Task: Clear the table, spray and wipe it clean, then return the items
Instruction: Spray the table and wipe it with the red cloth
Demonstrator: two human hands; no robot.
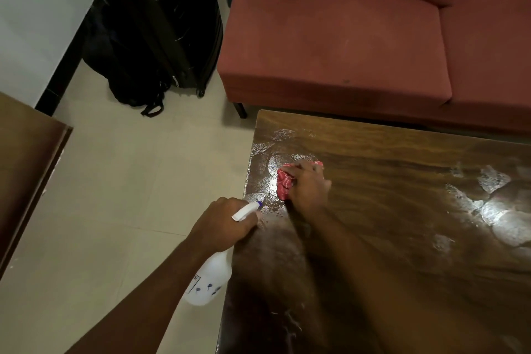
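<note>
A dark wooden table (402, 210) fills the lower right, its top wet and streaked with foam marks near the left edge and at the right. My right hand (309, 184) grips a crumpled red cloth (284, 182) and presses it on the tabletop near the far left corner. My left hand (224, 221) grips the neck of a white spray bottle (209, 279), holding it just off the table's left edge, with the nozzle pointing at the wet patch beside the cloth.
A red sofa (359, 37) stands right behind the table. A black suitcase (161, 23) and a black bag (135, 86) sit on the tiled floor at the back left. A brown wooden furniture edge (26, 169) juts in at the left.
</note>
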